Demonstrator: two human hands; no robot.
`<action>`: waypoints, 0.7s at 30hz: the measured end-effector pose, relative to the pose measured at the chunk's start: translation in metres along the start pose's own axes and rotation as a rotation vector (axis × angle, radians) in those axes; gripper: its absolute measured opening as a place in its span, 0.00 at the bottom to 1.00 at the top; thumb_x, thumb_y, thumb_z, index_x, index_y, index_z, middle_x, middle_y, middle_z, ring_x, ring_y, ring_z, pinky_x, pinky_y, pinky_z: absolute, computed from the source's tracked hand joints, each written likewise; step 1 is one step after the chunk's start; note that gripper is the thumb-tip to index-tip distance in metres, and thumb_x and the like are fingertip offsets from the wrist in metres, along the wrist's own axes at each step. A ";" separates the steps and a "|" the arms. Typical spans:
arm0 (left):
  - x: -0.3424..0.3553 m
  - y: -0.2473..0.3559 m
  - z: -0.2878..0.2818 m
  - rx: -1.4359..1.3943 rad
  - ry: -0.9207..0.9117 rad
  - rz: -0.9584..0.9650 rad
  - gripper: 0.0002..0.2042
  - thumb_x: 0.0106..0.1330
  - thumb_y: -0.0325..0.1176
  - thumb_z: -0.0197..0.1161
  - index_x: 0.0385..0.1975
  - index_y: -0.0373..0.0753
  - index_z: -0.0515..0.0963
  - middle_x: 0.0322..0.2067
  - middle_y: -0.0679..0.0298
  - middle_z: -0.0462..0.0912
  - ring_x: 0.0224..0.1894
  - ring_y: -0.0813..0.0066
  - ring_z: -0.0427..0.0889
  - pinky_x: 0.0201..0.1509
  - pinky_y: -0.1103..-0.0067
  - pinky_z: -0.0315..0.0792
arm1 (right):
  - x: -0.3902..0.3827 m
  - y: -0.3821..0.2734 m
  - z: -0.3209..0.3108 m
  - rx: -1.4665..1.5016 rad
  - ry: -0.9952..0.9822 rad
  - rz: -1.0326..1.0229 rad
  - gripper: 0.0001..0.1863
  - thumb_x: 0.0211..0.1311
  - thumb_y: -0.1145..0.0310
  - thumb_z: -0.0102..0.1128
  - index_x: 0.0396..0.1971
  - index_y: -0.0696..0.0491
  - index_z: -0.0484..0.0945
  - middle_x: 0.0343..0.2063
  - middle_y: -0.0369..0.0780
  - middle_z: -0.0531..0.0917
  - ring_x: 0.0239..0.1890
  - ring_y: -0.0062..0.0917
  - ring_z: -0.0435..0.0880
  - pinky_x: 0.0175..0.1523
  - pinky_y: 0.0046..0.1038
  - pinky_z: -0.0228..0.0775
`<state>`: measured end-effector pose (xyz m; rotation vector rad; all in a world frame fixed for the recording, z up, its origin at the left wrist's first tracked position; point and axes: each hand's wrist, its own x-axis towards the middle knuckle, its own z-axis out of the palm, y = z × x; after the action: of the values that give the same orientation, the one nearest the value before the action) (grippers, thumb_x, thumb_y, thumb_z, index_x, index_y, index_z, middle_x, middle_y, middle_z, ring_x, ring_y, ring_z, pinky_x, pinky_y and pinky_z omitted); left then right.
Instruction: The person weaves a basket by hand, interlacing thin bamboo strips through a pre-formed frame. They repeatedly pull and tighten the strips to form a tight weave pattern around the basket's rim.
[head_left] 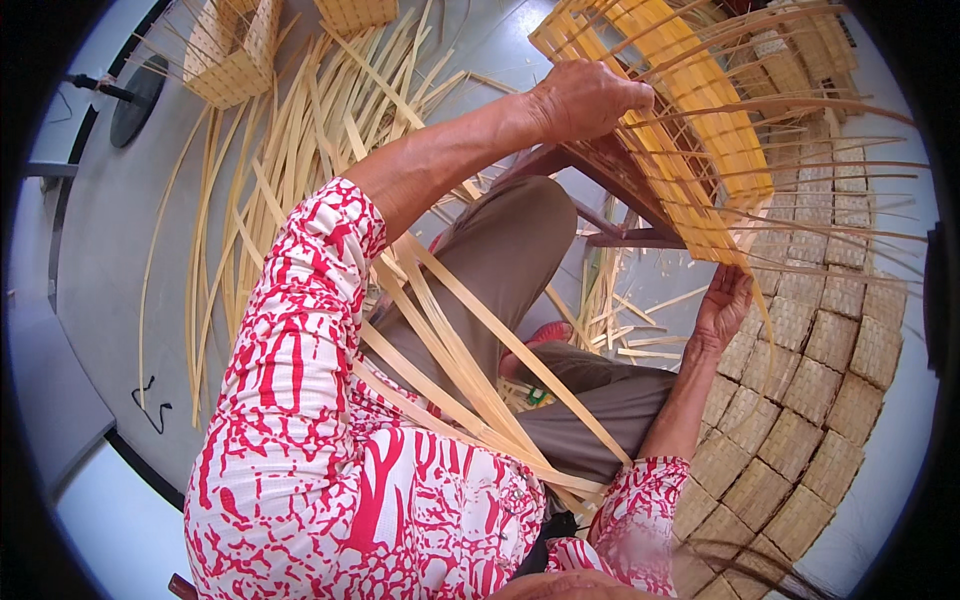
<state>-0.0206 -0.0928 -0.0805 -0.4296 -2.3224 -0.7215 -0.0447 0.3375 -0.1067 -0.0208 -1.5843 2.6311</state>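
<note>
A yellow-orange woven basket [690, 190], long and narrow, is tilted at the upper right, with many thin upright strips sticking out to the right. Its near wall rests against a dark brown wooden stool [625, 185]. My left hand [585, 100] is closed on the basket's near wall towards its far end. At the nearer end, my right hand [725, 305] has its fingers pinched at the lower corner, where a thin yellow strip hangs down. The exact grip of the right fingertips is partly hidden. Several pale flat strips [470, 370] lie across my lap.
A large heap of loose pale strips [350, 110] covers the floor at the far left. Beyond it stands an unfinished woven basket [232, 55]. Stacked woven blocks [790, 390] line the right side. Strip scraps [620, 320] lie under the stool.
</note>
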 end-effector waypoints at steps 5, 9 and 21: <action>0.001 -0.004 0.002 0.024 0.009 0.047 0.08 0.74 0.34 0.51 0.41 0.53 0.80 0.24 0.56 0.84 0.27 0.55 0.86 0.29 0.64 0.81 | -0.001 0.000 0.000 0.029 0.016 0.020 0.14 0.69 0.67 0.62 0.48 0.59 0.78 0.47 0.44 0.84 0.52 0.32 0.83 0.63 0.35 0.77; 0.000 -0.004 0.002 -0.069 0.019 0.026 0.08 0.74 0.34 0.52 0.41 0.53 0.80 0.23 0.58 0.83 0.25 0.57 0.86 0.28 0.66 0.81 | -0.008 -0.006 0.004 0.033 -0.032 0.034 0.13 0.70 0.67 0.61 0.48 0.59 0.78 0.47 0.44 0.84 0.52 0.32 0.83 0.63 0.35 0.77; 0.006 -0.008 0.003 -0.059 -0.028 0.101 0.09 0.72 0.29 0.52 0.40 0.54 0.79 0.21 0.57 0.81 0.26 0.56 0.86 0.29 0.65 0.80 | -0.009 -0.010 -0.003 0.021 -0.009 0.055 0.12 0.71 0.67 0.59 0.47 0.59 0.79 0.46 0.45 0.85 0.53 0.33 0.83 0.63 0.35 0.78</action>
<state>-0.0304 -0.0971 -0.0811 -0.5827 -2.2918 -0.7402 -0.0346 0.3443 -0.0991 -0.0520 -1.5819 2.6926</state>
